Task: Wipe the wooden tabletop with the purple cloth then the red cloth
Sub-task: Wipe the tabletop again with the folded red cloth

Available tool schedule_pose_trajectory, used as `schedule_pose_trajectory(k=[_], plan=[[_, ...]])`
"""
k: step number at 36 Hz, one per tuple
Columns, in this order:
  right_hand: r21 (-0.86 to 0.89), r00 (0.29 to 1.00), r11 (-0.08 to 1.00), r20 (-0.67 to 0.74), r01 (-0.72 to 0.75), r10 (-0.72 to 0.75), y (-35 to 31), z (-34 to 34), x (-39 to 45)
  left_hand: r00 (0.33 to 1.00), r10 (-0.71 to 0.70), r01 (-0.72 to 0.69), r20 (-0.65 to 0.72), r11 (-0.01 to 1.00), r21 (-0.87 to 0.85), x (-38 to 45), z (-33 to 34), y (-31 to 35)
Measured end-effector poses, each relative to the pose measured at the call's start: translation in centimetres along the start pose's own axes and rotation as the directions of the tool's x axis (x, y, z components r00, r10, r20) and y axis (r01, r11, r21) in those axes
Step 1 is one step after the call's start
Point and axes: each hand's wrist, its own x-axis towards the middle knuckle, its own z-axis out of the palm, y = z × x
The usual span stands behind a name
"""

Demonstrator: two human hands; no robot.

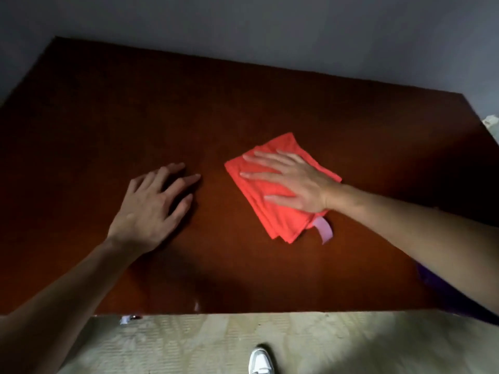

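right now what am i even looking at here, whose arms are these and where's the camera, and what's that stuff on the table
There is only one picture, taken by a wide-angle camera worn on a person's head, looking forward and down. So the two bare arms reaching in from the bottom belong to the wearer; there is no machine.

The dark surface is a wooden tabletop. The right hand lies flat with straight fingers on a folded red cloth, pressing it to the wood as if wiping. A pale tag sticks out from the cloth's near edge. The left hand rests on the bare wood with fingers spread, holding nothing.

Under the right forearm, at the table's near right edge, a purple cloth shows, mostly hidden. Below the table are the floor and one white shoe.
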Motion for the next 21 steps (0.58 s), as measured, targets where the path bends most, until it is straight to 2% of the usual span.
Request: schedule_pose_trajectory(k=[8, 14, 18, 21], plan=[[-0.037, 0.992, 0.992, 0.037, -0.117, 0.119, 11.2, -3.0, 10.7, 0.998, 0.001, 0.0, 0.056, 1.0, -0.016, 0.1, -0.5, 0.0], [-0.013, 0.976, 0.975, -0.01, -0.22, 0.22, 17.2, -4.4, 16.5, 0.999, 0.001, 0.001, 0.045, 0.999, -0.05, 0.3, -0.5, 0.0], [0.035, 0.933, 0.936, -0.073, -0.349, 0.351, 18.4, -4.3, 18.3, 0.999, 0.011, -0.009, 0.03, 0.997, -0.072, 0.4, -0.3, -0.2], [0.077, 0.872, 0.882, -0.13, -0.466, 0.472, 18.0, -3.8, 18.5, 0.999, 0.021, -0.019, 0.028, 0.998, -0.063, 0.4, -0.2, -0.4]])
